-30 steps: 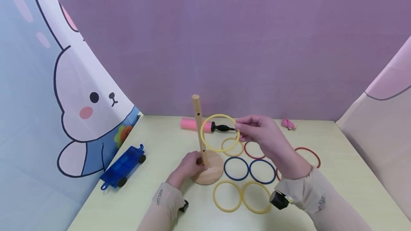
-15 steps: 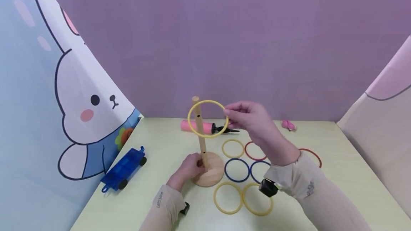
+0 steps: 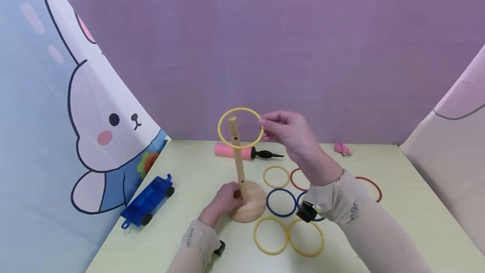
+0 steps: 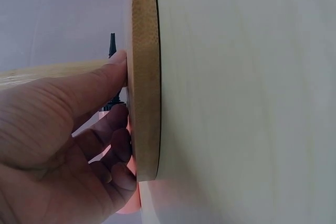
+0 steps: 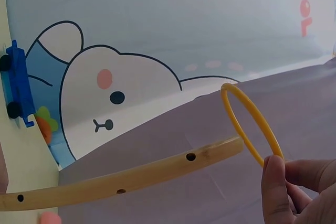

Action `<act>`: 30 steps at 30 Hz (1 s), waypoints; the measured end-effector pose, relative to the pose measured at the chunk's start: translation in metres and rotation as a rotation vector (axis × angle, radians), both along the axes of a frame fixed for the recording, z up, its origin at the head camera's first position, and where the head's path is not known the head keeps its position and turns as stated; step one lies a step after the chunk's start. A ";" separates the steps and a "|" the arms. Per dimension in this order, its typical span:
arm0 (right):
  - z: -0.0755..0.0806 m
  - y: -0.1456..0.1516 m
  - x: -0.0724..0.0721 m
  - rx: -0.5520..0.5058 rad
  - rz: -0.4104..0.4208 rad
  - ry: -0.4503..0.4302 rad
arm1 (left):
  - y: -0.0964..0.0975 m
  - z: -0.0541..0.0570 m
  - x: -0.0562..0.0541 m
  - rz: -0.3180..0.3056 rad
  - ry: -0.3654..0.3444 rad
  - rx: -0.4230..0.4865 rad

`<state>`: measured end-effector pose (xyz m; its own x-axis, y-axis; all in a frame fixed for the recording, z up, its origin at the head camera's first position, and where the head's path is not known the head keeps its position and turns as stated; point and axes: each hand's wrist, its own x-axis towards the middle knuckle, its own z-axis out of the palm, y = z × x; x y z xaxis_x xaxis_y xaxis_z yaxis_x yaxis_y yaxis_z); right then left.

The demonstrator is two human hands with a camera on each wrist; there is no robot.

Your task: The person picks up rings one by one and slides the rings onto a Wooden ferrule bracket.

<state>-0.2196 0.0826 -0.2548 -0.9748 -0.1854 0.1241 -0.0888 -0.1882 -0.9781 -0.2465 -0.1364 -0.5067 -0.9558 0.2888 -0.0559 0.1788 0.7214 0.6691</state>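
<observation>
In the head view my right hand (image 3: 289, 132) pinches a yellow ring (image 3: 241, 147) between thumb and fingers. The ring is tilted at the top of the upright wooden post (image 3: 238, 159). In the right wrist view the post's tip (image 5: 235, 145) lies close to the ring's edge (image 5: 257, 116); whether it passes through the ring I cannot tell. My left hand (image 3: 226, 199) is at the post's foot, thumb and curled fingers about it. The left wrist view has the fingertips (image 4: 119, 142) touching the round wooden base (image 4: 145, 77).
Right of the base lie yellow rings (image 3: 270, 252), blue rings (image 3: 281, 215) and red rings (image 3: 373, 181). Behind the post is a pink hand pump (image 3: 227, 151). A blue toy wagon (image 3: 147, 201) stands left, and a small pink item (image 3: 342, 149) lies at the back right.
My right hand has raised the yellow ring and carried it left, from right of the post to the post's top. The left hand has stayed at the post's foot.
</observation>
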 end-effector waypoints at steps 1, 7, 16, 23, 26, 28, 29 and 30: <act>-0.001 0.000 -0.001 -0.004 -0.002 -0.006 | 0.000 0.000 0.000 -0.002 0.001 -0.001; -0.008 0.002 -0.005 -0.012 -0.014 -0.053 | 0.001 0.000 0.001 0.004 -0.002 -0.012; -0.014 0.002 -0.010 -0.021 -0.016 -0.084 | 0.002 0.000 0.000 0.011 -0.005 -0.008; -0.021 0.002 -0.011 -0.020 -0.020 -0.097 | 0.002 -0.001 0.000 0.015 0.002 -0.025; -0.027 0.003 -0.009 -0.001 -0.024 -0.129 | 0.003 0.000 0.001 0.022 -0.007 -0.013; -0.031 0.004 -0.008 0.011 -0.026 -0.141 | 0.003 0.001 0.002 0.025 -0.013 0.002; -0.033 0.004 -0.007 0.016 -0.027 -0.144 | 0.002 0.002 0.002 0.026 -0.016 0.011; -0.035 0.004 -0.007 0.023 -0.026 -0.144 | 0.002 0.002 0.002 0.025 -0.016 0.018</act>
